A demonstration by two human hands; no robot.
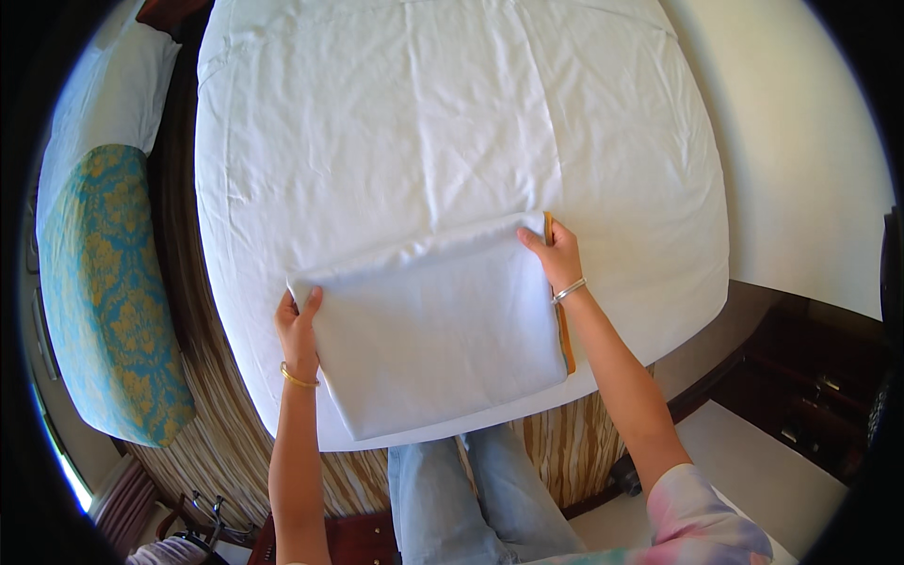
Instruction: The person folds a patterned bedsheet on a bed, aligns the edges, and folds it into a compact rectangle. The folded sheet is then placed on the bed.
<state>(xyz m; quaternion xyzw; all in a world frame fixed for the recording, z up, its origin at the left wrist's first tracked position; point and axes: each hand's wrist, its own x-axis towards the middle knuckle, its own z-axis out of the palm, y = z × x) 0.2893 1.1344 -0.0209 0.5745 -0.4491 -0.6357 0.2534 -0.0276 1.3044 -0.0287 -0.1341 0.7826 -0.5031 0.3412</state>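
A folded white cloth (438, 332) with an orange edge along its right side is stretched between my two hands. My left hand (296, 321) pinches its upper left corner, thumb on top and fingers behind. At the upper right corner my right hand (554, 254) grips the cloth beside the orange trim (567, 346). The cloth lies over the near part of a bed covered with a white sheet (480, 127). Its top edge sags slightly between the hands, and what lies under it is hidden.
Left stands another bed with a blue and gold patterned runner (113, 282) and white bedding (131, 85). Striped brown carpet (212, 395) runs between the beds. Dark wooden furniture (798, 374) stands at the right, below a pale wall (784, 141). A chair (205, 522) is at the lower left.
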